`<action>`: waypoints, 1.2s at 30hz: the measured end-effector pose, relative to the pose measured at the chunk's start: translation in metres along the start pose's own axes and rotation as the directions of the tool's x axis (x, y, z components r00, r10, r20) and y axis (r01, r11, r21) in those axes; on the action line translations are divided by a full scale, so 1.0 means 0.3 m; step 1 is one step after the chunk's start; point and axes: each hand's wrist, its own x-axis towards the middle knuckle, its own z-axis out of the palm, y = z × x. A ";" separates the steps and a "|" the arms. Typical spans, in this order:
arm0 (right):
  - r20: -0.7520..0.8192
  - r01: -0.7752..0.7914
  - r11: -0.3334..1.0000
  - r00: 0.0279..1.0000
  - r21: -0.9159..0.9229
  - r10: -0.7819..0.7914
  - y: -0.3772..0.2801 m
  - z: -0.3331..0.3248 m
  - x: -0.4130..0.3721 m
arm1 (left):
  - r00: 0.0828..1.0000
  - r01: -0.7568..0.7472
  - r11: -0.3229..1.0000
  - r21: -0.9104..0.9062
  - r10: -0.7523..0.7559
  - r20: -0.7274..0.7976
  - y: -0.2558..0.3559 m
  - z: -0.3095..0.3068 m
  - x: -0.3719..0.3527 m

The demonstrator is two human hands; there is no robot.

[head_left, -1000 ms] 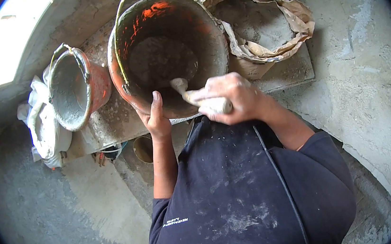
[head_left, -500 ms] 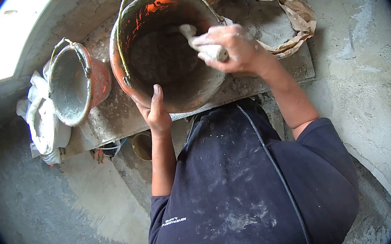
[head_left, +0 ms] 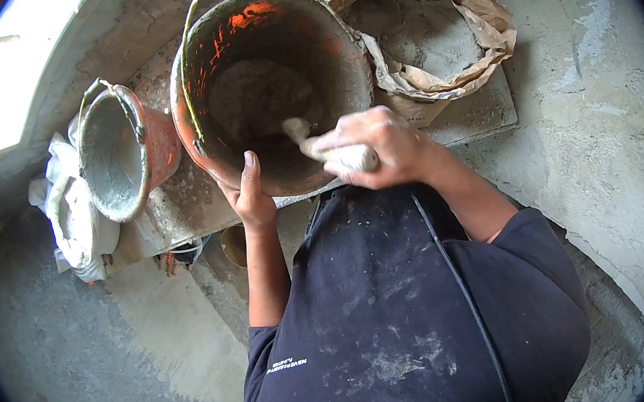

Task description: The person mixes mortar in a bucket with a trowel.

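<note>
A large orange bucket [head_left: 344,73], crusted with grey, tilts toward me with its mouth facing up at me. Grey material [head_left: 260,97] lies in its dark bottom. My left hand [head_left: 251,198] grips the near rim, thumb on the inside and fingers hidden behind the wall. Over the near right part of the mouth, my right hand [head_left: 385,147] is closed around the pale handle of a trowel [head_left: 360,158]. Its neck points down into the bucket, and the blade is lost in shadow.
Right of the bucket stands an open paper bag [head_left: 496,26] of grey powder. To the left are a smaller orange bucket [head_left: 163,143] and a white sack [head_left: 77,219]. These rest on a stained board [head_left: 478,118]. Another round container [head_left: 234,245] sits below its edge.
My right hand has brought the trowel toward me and slightly left, from the bucket's right side to its near side. The large bucket has shifted slightly left, with my left hand still on it.
</note>
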 end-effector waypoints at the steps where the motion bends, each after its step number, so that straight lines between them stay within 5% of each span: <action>1: -0.005 -0.044 0.999 0.999 -0.031 0.044 0.034 -0.005 0.012 | 1.000 -0.006 1.000 -0.001 0.006 0.000 0.004 0.003 0.005; 3: -0.075 -0.001 0.999 0.997 0.041 0.004 0.096 -0.038 0.042 | 1.000 -0.007 1.000 0.008 0.007 0.001 0.014 -0.001 0.006; 8: -0.208 -0.003 0.984 0.977 -0.179 -0.035 0.101 -0.093 0.107 | 0.992 -0.117 0.992 0.042 0.115 0.041 0.038 0.024 0.032; 15: -0.006 0.072 0.924 0.997 -0.375 -0.080 0.069 -0.014 0.054 | 0.986 -0.155 0.987 -0.037 0.157 0.057 0.025 0.026 0.050; 23: 0.011 0.105 0.990 0.994 -0.099 -0.105 -0.076 -0.045 0.001 | 0.967 -0.225 0.974 -0.022 0.226 0.115 0.046 0.042 0.066; 25: -0.054 0.041 0.999 0.998 -0.015 -0.042 -0.086 -0.047 0.003 | 0.983 -0.171 0.985 -0.025 0.172 0.070 0.037 0.037 0.053; 27: -0.167 -0.007 0.992 0.986 -0.128 -0.015 -0.073 -0.040 0.043 | 0.992 -0.115 0.993 -0.014 0.115 0.052 -0.004 0.012 0.020; 29: -0.270 0.156 0.942 0.933 -0.297 -0.239 -0.024 -0.021 0.103 | 0.997 -0.062 0.998 -0.004 0.062 0.037 0.004 0.017 0.013; 30: -0.353 0.214 0.970 0.922 0.117 -0.161 0.035 0.035 0.122 | 0.994 -0.100 0.995 -0.014 0.100 0.036 0.036 0.043 0.022; 31: -0.359 0.192 0.566 0.912 0.802 0.200 0.057 0.122 0.133 | 0.990 -0.135 0.991 -0.025 0.136 0.036 0.054 0.057 0.026; 33: -0.395 0.202 0.458 0.839 0.865 0.375 0.173 0.139 0.132 | 0.985 -0.164 0.986 0.002 0.164 0.058 0.059 0.048 0.027; 36: -0.504 0.336 0.510 0.831 0.792 0.236 0.221 0.069 0.222 | 0.972 -0.213 0.977 -0.002 0.212 0.097 0.071 0.050 0.043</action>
